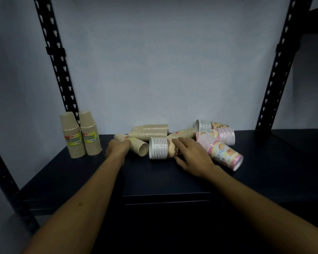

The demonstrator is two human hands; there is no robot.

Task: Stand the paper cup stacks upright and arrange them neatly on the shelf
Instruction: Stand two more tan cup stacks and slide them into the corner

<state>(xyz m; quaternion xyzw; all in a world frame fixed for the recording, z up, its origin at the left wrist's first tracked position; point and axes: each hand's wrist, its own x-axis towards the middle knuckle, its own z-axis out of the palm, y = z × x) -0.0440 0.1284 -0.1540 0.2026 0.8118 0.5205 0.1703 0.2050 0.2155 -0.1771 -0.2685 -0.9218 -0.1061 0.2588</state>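
Two beige cup stacks (81, 136) with yellow labels stand upright, rims down, at the shelf's back left. Several more stacks lie on their sides mid-shelf. My left hand (117, 148) grips a lying beige stack (139, 146) near its closed end. My right hand (191, 154) curls over a lying white-rimmed brown stack (159, 148). Behind them lie two beige stacks (151, 132) and another beige stack (184, 133). To the right lie a pink rainbow stack (222, 153), a second pink stack (224, 135) and a white-rimmed stack (207, 125).
The dark shelf board (154, 180) runs between black perforated uprights, one at the left (57, 63) and one at the right (281, 63). A pale wall stands behind. The board's front edge (165, 197) lies under my forearms.
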